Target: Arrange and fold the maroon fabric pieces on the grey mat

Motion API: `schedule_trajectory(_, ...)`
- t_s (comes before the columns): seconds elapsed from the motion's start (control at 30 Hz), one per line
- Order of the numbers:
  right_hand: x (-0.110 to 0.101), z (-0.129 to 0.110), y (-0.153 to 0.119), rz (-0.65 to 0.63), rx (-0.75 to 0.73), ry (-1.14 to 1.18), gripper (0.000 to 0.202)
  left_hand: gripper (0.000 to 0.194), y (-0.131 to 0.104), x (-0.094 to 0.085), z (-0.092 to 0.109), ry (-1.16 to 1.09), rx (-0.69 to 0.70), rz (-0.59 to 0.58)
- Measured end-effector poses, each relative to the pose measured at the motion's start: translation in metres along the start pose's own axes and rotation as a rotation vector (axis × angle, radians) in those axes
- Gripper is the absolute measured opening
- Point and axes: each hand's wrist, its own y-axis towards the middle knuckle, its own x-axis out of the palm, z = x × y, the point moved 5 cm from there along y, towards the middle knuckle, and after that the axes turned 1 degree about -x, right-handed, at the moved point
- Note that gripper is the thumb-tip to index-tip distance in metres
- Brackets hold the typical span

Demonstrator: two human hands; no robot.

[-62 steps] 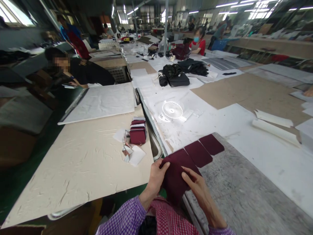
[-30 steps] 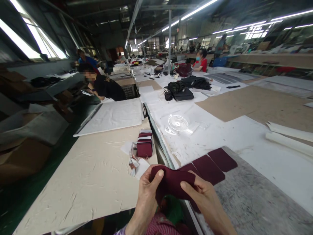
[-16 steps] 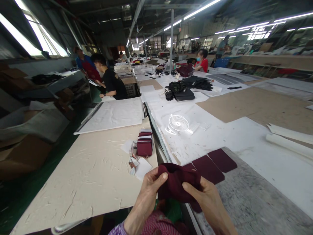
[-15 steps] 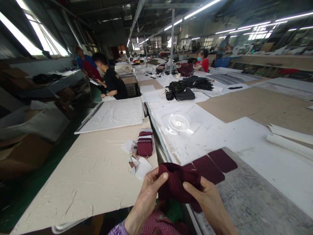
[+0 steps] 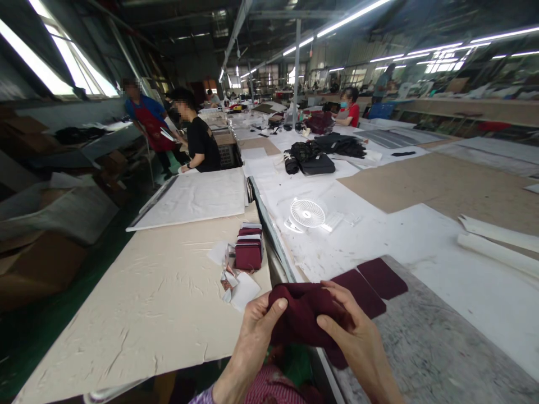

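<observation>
Between my two hands is a piece of maroon fabric (image 5: 301, 317), bunched and folded, held above the table's near edge. My left hand (image 5: 259, 325) pinches its left side, thumb on top. At the right end my right hand (image 5: 351, 320) grips it, thumb in front and fingers behind. Flat maroon fabric pieces (image 5: 381, 278) lie on the grey marbled board (image 5: 442, 325) just beyond my right hand. To the left, a stack of maroon and pale cut pieces (image 5: 248, 252) stands beside white paper scraps (image 5: 244, 290).
A beige-covered table (image 5: 147, 286) spreads left, a white-topped table (image 5: 357, 235) right, with a gap between them. On the white one lie a small white fan (image 5: 307, 213) and dark folded garments (image 5: 315, 157). Two people (image 5: 202, 140) are at the left; another in red (image 5: 351, 112) sits farther back.
My right fingers have shifted up over the top edge of the maroon fabric. At the far left, the person in the red apron has stepped out into fuller view.
</observation>
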Motion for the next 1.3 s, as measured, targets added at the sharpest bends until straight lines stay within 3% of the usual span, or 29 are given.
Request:
schedule_trajectory(0.17,0.000,-0.003,-0.004,-0.032,-0.039,-0.068,0.018,0.025,0.000,-0.006,-0.002,0.052,-0.002,0.043)
schedule_trajectory(0.37,0.000,-0.005,-0.004,-0.015,0.011,0.007,0.016,0.028,0.000,-0.006,-0.003,0.090,0.015,0.051)
schedule_trajectory(0.53,0.004,0.009,-0.005,-0.013,0.141,0.161,0.020,0.026,0.001,-0.009,-0.002,0.118,0.037,0.062)
schedule_trajectory(0.7,0.019,0.016,-0.008,-0.175,0.301,0.286,0.030,0.023,0.003,-0.011,0.000,0.192,0.075,0.124)
schedule_trajectory(0.77,0.019,0.015,-0.008,-0.165,0.315,0.240,0.032,0.021,0.004,-0.009,0.000,0.149,0.067,0.134)
schedule_trajectory(1.1,-0.003,0.011,-0.004,0.016,0.139,-0.275,0.038,0.022,0.006,-0.001,-0.003,-0.066,0.007,0.043)
schedule_trajectory(1.3,0.002,0.003,-0.006,0.040,-0.178,-0.499,0.027,0.025,0.007,-0.002,-0.003,-0.052,-0.032,0.148)
